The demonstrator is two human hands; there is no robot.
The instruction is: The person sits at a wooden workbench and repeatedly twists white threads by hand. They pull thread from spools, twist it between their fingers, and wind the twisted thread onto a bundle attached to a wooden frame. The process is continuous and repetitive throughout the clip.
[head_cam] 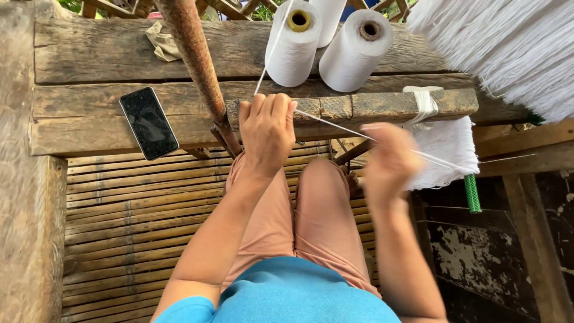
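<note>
wooden bench (119,128), left hand (267,133) pinching white thread (335,125)

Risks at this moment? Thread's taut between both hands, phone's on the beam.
1. The white thread runs taut from the left hand to the blurred right hand; a hard pull might snap it or cut into the fingers.
2. The thread cones lie loose on the plank and may roll if tugged.
3. The phone lies near the beam's edge; a knock could drop it onto the bamboo slats.
</note>
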